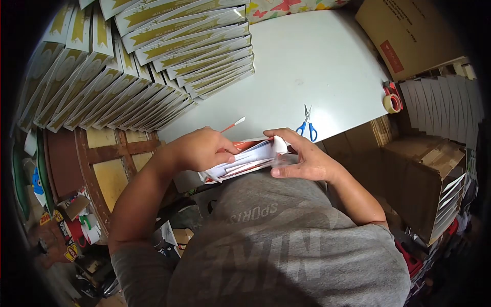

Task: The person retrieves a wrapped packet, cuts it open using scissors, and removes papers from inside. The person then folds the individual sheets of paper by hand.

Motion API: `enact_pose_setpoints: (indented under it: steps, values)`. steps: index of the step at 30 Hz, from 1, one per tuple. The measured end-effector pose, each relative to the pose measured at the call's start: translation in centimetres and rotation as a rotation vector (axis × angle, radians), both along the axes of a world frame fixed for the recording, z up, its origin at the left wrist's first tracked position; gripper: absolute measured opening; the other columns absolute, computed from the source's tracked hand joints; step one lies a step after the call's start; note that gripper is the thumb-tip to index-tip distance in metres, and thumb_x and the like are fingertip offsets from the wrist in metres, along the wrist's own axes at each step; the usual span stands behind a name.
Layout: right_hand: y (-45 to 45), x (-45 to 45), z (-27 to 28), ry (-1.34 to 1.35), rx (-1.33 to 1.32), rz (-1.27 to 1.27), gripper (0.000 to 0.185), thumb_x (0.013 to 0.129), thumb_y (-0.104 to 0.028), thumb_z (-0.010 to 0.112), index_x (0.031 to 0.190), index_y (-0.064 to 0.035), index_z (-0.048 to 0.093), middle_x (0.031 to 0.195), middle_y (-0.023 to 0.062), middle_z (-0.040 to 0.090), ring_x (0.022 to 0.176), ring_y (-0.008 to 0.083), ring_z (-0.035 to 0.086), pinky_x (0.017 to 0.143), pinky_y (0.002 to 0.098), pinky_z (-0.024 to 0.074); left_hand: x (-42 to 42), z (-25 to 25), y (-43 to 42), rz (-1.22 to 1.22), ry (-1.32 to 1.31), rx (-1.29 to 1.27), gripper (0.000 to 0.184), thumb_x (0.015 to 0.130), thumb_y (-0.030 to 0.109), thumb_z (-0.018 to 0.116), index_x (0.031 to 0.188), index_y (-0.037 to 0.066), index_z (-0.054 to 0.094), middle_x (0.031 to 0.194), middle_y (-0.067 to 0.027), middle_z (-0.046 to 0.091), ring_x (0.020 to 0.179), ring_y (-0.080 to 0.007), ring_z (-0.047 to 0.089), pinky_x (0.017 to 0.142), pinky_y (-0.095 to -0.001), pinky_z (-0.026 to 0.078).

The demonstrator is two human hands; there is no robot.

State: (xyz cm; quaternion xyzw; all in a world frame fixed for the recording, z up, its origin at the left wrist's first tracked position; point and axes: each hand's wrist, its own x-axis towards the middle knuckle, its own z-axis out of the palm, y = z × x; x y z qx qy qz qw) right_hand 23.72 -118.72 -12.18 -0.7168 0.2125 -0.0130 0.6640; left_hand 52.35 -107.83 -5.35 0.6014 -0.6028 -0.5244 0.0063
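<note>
A narrow open box (210, 179) with a white and orange-red rim is held against the front of the grey shirt, near the table edge. Folded white papers (255, 155) fill it. My left hand (204, 148) is closed at its left part, fingertips pressed inside on the papers and rim. My right hand (304, 158) grips the right end, thumb on the near side and fingers on the far side, around a crumpled white flap (280, 145). A thin orange stick with a white tip (239, 121) juts out behind my left hand; whether the hand holds it is hidden.
Blue-handled scissors (308, 128) lie on the white table (317, 66) just beyond my right hand. Rows of white and gold boxes (204, 51) stand at the left. Tape rolls (392, 103) sit at the right edge. Cardboard cartons (419, 169) stand at the right.
</note>
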Motion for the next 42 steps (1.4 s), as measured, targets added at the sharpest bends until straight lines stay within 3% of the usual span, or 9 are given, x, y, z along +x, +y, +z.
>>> enact_pose_setpoints:
  steps: [3, 8, 13, 17, 22, 27, 33, 38, 42]
  values:
    - [0.3, 0.1, -0.5, -0.053, -0.074, -0.009, 0.083, 0.080, -0.018, 0.088, 0.153, -0.0055, 0.049, 0.142, 0.0153, 0.059, 0.124, 0.0302, 0.058, 0.105, 0.0410, 0.0470, -0.2, 0.2, -0.2, -0.040, -0.026, -0.014, 0.023, 0.092, 0.015, 0.062, 0.104, 0.002, 0.077, 0.078, -0.0162, 0.073, 0.073, -0.0332, 0.068, 0.071, -0.0413, 0.053]
    - [0.3, 0.6, -0.2, -0.044, -0.074, -0.055, 0.083, 0.080, -0.016, 0.088, 0.153, -0.0068, 0.050, 0.141, 0.0145, 0.059, 0.123, 0.0305, 0.059, 0.105, 0.0403, 0.0469, -2.4, -0.3, 0.6, -0.163, -0.469, -0.224, 0.024, 0.092, 0.016, 0.065, 0.102, -0.001, 0.077, 0.096, -0.0154, 0.076, 0.087, -0.0320, 0.071, 0.076, -0.0426, 0.055]
    - [-0.1, 1.0, -0.6, -0.004, -0.111, -0.033, 0.085, 0.078, -0.009, 0.087, 0.153, -0.0085, 0.049, 0.142, 0.0132, 0.060, 0.123, 0.0300, 0.059, 0.104, 0.0400, 0.0484, -3.0, -0.1, 1.0, -0.115, -0.510, -0.468, 0.020, 0.093, 0.014, 0.064, 0.096, -0.001, 0.076, 0.122, -0.0172, 0.072, 0.115, -0.0355, 0.067, 0.097, -0.0486, 0.053]
    - [-0.2, 1.3, -3.8, -0.052, -0.377, -0.145, 0.074, 0.074, -0.003, 0.086, 0.143, -0.0066, 0.059, 0.131, 0.0127, 0.067, 0.115, 0.0298, 0.065, 0.099, 0.0391, 0.0518, -3.4, 0.2, 1.2, -0.216, -0.525, -0.860, 0.014, 0.092, 0.012, 0.064, 0.090, 0.003, 0.075, 0.139, -0.0181, 0.063, 0.138, -0.0418, 0.052, 0.117, -0.0624, 0.037]
    - [-1.1, 1.9, -9.1, -0.096, -0.411, 0.021, 0.054, 0.075, -0.006, 0.085, 0.127, -0.0046, 0.069, 0.119, 0.0127, 0.073, 0.106, 0.0322, 0.069, 0.095, 0.0410, 0.0550, -4.3, 3.6, 2.9, -0.199, -0.513, -0.858, 0.013, 0.090, 0.010, 0.065, 0.080, 0.005, 0.070, 0.142, -0.0181, 0.061, 0.148, -0.0456, 0.040, 0.122, -0.0740, 0.019]
    - [-1.1, 3.2, -8.6, -0.071, -0.435, 0.026, 0.041, 0.076, -0.009, 0.086, 0.114, -0.0034, 0.073, 0.110, 0.0114, 0.075, 0.097, 0.0322, 0.071, 0.095, 0.0395, 0.0548, -2.7, 3.1, 3.6, -0.133, -0.641, -0.893, 0.012, 0.088, 0.011, 0.068, 0.079, 0.005, 0.066, 0.145, -0.0135, 0.060, 0.150, -0.0462, 0.037, 0.120, -0.0772, 0.020]
    - [-2.6, 3.7, -8.9, -0.103, -0.415, 0.023, 0.046, 0.071, -0.004, 0.087, 0.114, -0.0014, 0.072, 0.110, 0.0121, 0.075, 0.096, 0.0304, 0.071, 0.089, 0.0374, 0.0562, -3.4, 3.2, 4.3, 0.010, -0.757, -0.906, 0.011, 0.087, 0.012, 0.072, 0.083, 0.004, 0.065, 0.145, -0.0105, 0.061, 0.152, -0.0470, 0.035, 0.118, -0.0797, 0.019]
    - [-2.3, 3.9, -11.5, -0.146, -0.384, 0.065, 0.046, 0.073, -0.005, 0.086, 0.117, -0.0018, 0.072, 0.112, 0.0131, 0.075, 0.096, 0.0304, 0.072, 0.088, 0.0370, 0.0567, -3.0, 6.1, 5.7, 0.061, -0.862, -0.929, 0.012, 0.084, 0.012, 0.075, 0.089, 0.004, 0.067, 0.140, -0.0074, 0.065, 0.146, -0.0458, 0.045, 0.118, -0.0773, 0.025]
    - [-1.1, 4.0, -11.7, -0.214, -0.449, 0.040, 0.041, 0.074, -0.005, 0.084, 0.114, -0.0013, 0.074, 0.110, 0.0135, 0.075, 0.096, 0.0299, 0.072, 0.088, 0.0371, 0.0564, -3.5, 10.4, 6.9, 0.152, -0.567, -0.908, 0.013, 0.085, 0.009, 0.074, 0.095, 0.003, 0.068, 0.134, -0.0098, 0.069, 0.134, -0.0413, 0.058, 0.114, -0.0621, 0.042]
